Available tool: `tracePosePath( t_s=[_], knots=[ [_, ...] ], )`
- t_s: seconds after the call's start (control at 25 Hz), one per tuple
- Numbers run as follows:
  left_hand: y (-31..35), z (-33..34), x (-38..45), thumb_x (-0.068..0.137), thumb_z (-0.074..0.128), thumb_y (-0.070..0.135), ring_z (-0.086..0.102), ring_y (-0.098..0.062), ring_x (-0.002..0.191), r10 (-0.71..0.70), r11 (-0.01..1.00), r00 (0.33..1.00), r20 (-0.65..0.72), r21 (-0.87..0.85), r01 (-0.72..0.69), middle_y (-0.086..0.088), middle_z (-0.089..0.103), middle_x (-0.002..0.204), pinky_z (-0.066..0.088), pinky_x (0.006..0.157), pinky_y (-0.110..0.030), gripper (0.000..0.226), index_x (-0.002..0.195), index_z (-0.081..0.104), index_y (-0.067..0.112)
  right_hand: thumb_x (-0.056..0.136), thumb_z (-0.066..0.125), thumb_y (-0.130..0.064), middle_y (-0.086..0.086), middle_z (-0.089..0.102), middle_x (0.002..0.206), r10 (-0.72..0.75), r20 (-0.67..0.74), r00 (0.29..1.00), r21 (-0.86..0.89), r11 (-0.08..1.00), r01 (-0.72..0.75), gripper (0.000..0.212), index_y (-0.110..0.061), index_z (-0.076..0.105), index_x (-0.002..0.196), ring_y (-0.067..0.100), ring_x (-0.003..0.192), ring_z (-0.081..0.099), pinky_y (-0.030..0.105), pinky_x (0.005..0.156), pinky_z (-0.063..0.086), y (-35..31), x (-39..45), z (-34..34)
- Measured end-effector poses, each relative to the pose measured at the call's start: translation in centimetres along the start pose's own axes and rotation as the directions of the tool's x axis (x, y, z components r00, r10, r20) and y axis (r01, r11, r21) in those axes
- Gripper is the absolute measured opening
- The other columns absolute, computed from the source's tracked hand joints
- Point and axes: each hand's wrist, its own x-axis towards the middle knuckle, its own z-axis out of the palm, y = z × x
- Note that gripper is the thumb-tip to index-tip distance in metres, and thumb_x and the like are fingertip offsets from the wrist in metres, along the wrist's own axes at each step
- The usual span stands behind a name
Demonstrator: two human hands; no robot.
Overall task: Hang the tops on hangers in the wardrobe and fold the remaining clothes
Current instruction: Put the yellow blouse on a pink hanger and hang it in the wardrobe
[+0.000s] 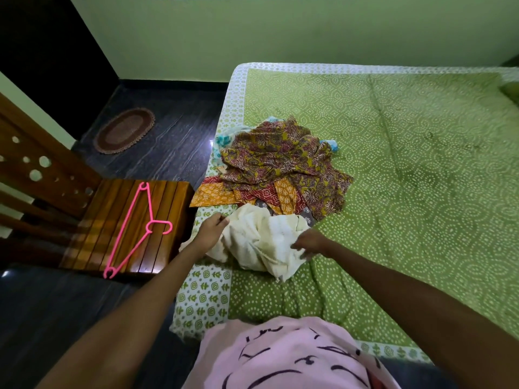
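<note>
A crumpled cream cloth (261,240) lies at the near left corner of the bed. My left hand (212,227) pinches its upper left edge. My right hand (310,242) grips its right side, fingers curled into the fabric. Just behind it sits a heap of clothes: an olive and maroon floral garment (280,158) on top, an orange and red printed piece (247,193) under it, and a bit of white and turquoise fabric (224,140) at the back. A pink plastic hanger (134,228) lies flat on the wooden chair seat to the left.
The bed's green dotted bedspread (407,164) stretches to the right. The wooden chair (123,220) stands against the bed's left side on a dark floor. An oval brown mat (125,130) lies further back. A green wall runs behind.
</note>
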Motion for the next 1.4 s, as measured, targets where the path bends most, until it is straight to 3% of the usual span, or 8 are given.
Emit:
tracePosePath(
  t_s=[0.16,0.36,0.52,0.6,0.72,0.8,1.16,1.4],
  knots=[
    [2.3,2.2,0.4,0.1,0.04,0.021,0.05,-0.02,0.077,-0.213,0.941,0.977,0.027,-0.264,0.213,-0.014,0.054,0.094,0.038,0.064,-0.032,0.017,0.092,0.053,0.013,0.094,0.049,-0.041,0.011,0.061,0.087,-0.182,0.299,0.937,0.766,0.631,-0.122,0.039,-0.004,0.058,0.089,0.02,0.074,0.065,0.031,0.071,0.054,-5.3,-0.6,3.2],
    [5.2,4.2,-1.1,0.095,0.044,0.003,0.057,-0.015,0.071,-0.087,0.909,0.944,0.319,-0.363,0.206,-0.008,0.065,0.084,0.042,0.054,-0.021,0.019,0.099,0.062,0.008,0.092,0.051,-0.005,0.019,0.063,0.097,-0.028,0.065,0.997,0.902,0.43,-0.047,0.011,-0.001,0.057,0.084,0.022,0.064,0.052,0.032,0.059,0.047,-10.2,0.9,2.9],
    [7.1,2.0,0.2,0.092,0.043,-0.003,0.061,-0.022,0.071,-0.113,0.87,0.993,-0.018,-0.485,0.09,-0.011,0.067,0.081,0.051,0.054,-0.022,0.022,0.083,0.062,0.006,0.095,0.037,-0.004,0.01,0.05,0.079,0.073,-0.08,0.994,0.958,0.281,0.057,0.02,-0.006,0.049,0.08,0.02,0.066,0.05,0.037,0.07,0.056,-11.7,0.9,-1.0],
    [8.4,0.4,1.1,0.088,0.043,-0.003,0.061,-0.023,0.081,-0.03,0.881,0.991,-0.129,-0.472,-0.034,-0.014,0.065,0.096,0.052,0.061,-0.025,0.021,0.093,0.06,0.009,0.098,0.041,-0.009,0.009,0.054,0.075,-0.169,0.079,0.982,0.905,0.425,0.0,0.017,-0.006,0.052,0.086,0.018,0.061,0.053,0.031,0.058,0.054,-13.3,-2.0,-3.2],
    [11.4,-1.9,1.2,0.068,0.041,0.01,0.059,-0.02,0.102,0.325,0.852,0.941,0.1,-0.463,-0.245,-0.008,0.062,0.11,0.048,0.078,-0.027,0.045,0.11,0.056,0.011,0.094,0.047,-0.007,0.007,0.069,0.069,-0.35,0.473,0.809,0.388,0.907,0.165,0.02,-0.002,0.063,0.083,0.017,0.06,0.066,0.025,0.057,0.056,-15.4,-6.6,-6.8],
    [13.4,-2.0,0.5,0.066,0.04,0.015,0.062,-0.011,0.093,0.386,0.877,0.88,0.277,-0.408,-0.256,-0.002,0.063,0.101,0.049,0.077,-0.023,0.043,0.106,0.056,0.014,0.082,0.058,-0.005,0.005,0.071,0.068,-0.366,0.514,0.776,0.199,0.931,0.307,0.018,-0.007,0.07,0.07,0.015,0.059,0.067,0.024,0.059,0.056,-16.9,-8.5,-9.4],
    [12.2,-0.2,3.6,0.089,0.06,0.019,0.054,-0.014,0.066,0.294,0.903,0.9,0.323,0.214,-0.372,-0.005,0.061,0.078,0.043,0.059,-0.019,0.013,0.084,0.063,0.008,0.062,0.074,-0.009,0.0,0.068,0.06,-0.56,0.07,0.825,0.346,0.79,0.507,0.008,-0.014,0.07,0.057,0.009,0.053,0.065,0.019,0.052,0.052,-16.0,-11.6,-18.2],
    [8.9,-2.4,5.0,0.097,0.05,0.026,0.051,-0.019,0.073,0.208,0.969,0.978,-0.011,-0.136,-0.208,-0.006,0.055,0.079,0.039,0.061,-0.027,0.022,0.087,0.056,0.008,0.089,0.06,-0.009,0.026,0.065,0.088,-0.464,-0.425,0.777,-0.127,0.88,0.457,0.022,0.013,0.064,0.09,0.016,0.079,0.051,0.024,0.059,0.037,-11.3,-6.6,-18.4]
  ],
)
